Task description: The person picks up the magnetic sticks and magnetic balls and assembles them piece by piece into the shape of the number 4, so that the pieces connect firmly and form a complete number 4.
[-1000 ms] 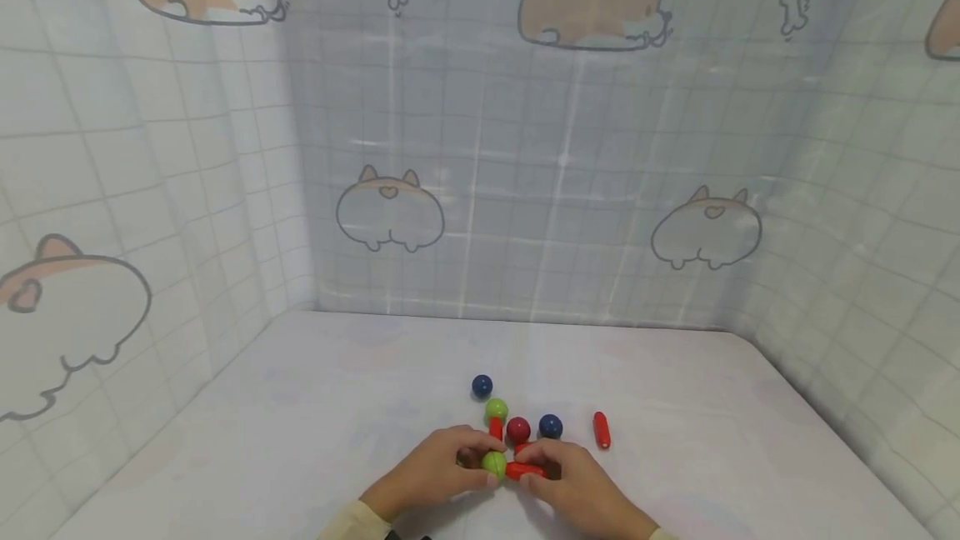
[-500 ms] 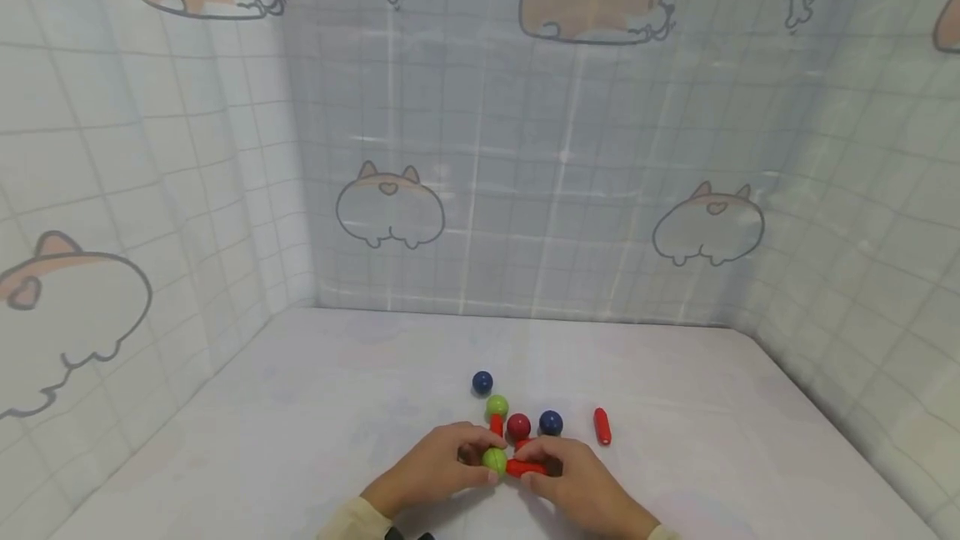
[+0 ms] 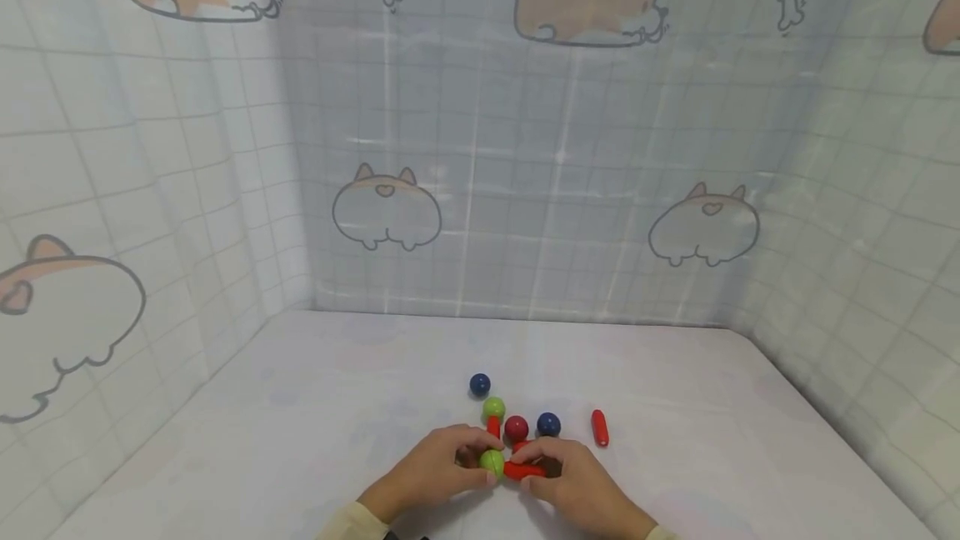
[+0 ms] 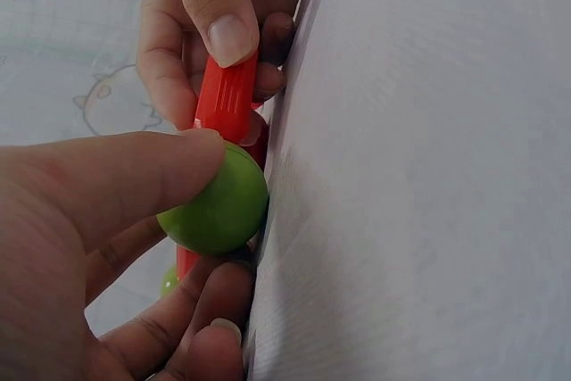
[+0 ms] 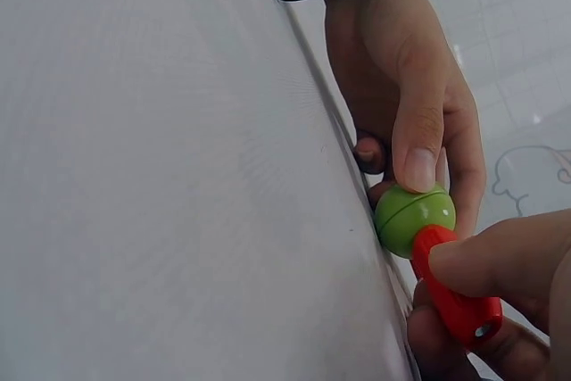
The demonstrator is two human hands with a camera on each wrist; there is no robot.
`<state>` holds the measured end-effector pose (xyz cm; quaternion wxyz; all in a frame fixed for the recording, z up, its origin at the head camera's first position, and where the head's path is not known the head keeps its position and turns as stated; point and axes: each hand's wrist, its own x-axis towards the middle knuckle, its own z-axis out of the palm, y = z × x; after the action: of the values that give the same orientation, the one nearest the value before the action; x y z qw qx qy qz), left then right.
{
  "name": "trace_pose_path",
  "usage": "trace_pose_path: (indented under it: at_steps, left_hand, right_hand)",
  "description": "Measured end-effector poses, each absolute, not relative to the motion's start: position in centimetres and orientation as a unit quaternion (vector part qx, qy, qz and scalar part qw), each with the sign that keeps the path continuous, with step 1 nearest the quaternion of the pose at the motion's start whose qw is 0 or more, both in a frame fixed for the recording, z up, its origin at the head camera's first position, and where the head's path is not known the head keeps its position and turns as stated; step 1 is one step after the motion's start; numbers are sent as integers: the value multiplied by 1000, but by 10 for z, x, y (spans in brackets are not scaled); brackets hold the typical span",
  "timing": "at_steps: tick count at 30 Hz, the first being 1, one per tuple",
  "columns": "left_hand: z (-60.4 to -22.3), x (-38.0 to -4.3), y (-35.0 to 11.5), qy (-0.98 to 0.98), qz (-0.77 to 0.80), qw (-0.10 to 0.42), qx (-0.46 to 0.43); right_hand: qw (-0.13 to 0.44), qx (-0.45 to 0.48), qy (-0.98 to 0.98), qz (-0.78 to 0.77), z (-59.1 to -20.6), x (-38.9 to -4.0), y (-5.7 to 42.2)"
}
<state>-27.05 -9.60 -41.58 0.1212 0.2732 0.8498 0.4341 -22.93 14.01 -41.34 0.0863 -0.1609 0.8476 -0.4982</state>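
The left hand [image 3: 435,467] pinches a shiny green ball [image 4: 219,211] between thumb and fingers; the right hand [image 3: 577,482] pinches a red, maybe plastic stick [image 5: 464,305] touching it, well apart from the white surface's far edge [image 3: 637,326].

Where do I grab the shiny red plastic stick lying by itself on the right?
Try pinching the red stick mid-length from above, across its long sides. It lies flat, looks slim and straight, and nothing touches it.
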Motion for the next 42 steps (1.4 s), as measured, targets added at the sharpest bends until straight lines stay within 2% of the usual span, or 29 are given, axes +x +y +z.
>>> trace_pose_path:
  at_steps: [16,26,42]
  left_hand:
    - [-418,-265,-96,847,436,117,282]
    - [-419,-263,-97,850,436,113,273]
    - [-418,-264,-96,858,430,113,259]
  right_hand:
    - [93,-163,839,-511,-417,-231,147]
    - [83,-118,831,-537,-415,-235,159]
    - [-38,-49,842,-536,-411,-249,173]
